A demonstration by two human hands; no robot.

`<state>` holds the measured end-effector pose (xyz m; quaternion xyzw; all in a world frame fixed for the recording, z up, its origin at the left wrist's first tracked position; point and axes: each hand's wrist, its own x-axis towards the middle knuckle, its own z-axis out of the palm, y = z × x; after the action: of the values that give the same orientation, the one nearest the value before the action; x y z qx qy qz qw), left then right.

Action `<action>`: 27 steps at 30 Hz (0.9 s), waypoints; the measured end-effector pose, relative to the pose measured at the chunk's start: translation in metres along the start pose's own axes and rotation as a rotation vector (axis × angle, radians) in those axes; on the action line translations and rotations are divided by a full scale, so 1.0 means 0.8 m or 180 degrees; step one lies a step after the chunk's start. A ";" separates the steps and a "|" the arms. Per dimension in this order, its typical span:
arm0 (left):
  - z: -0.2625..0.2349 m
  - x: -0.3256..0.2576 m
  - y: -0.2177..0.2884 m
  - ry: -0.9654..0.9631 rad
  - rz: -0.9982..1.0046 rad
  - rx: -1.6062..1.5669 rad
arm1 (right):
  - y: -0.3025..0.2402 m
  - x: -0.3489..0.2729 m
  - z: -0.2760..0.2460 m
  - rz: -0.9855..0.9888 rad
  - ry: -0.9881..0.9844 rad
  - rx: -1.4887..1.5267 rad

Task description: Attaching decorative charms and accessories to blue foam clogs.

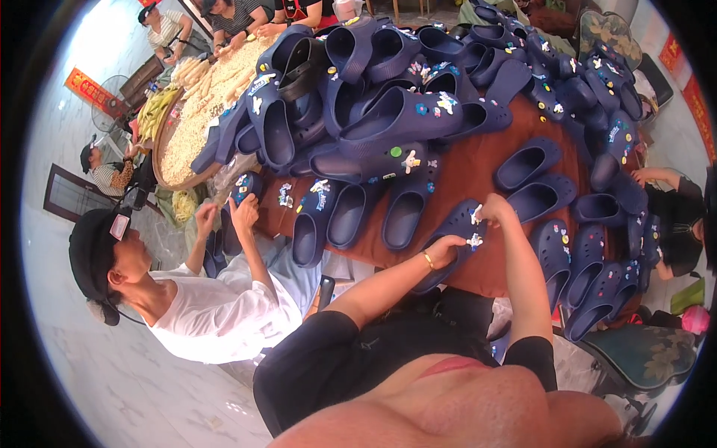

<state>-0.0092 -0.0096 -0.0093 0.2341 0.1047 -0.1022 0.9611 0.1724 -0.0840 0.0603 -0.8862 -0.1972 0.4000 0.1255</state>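
Left hand [446, 249] grips a navy clog [455, 231] at the near edge of the brown table [478, 168]; right hand [494, 210] pinches a small charm [476, 216] against the clog's top.

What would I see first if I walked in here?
You'd see the big heap of navy blue clogs piled over the brown table, many dotted with little colourful charms. Right in front, the left hand and the right hand hold one navy clog at the table's near edge, by a small white charm. At the left, a person in a white shirt handles another clog.
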 end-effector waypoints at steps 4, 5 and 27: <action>0.017 -0.003 0.000 0.0171 -0.0029 0.0157 | 0.006 0.018 -0.010 0.0279 -0.0326 -0.0233; 0.021 0.001 0.002 0.0112 -0.0114 0.0344 | 0.019 0.025 -0.013 0.0366 -0.0493 -0.0229; 0.016 -0.001 -0.002 0.0143 -0.0158 0.0164 | 0.232 -0.110 -0.040 0.1803 0.2137 0.0065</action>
<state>-0.0087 -0.0173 0.0013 0.2584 0.1293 -0.1235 0.9494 0.1900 -0.2914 0.0687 -0.9849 0.1092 0.1104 0.0768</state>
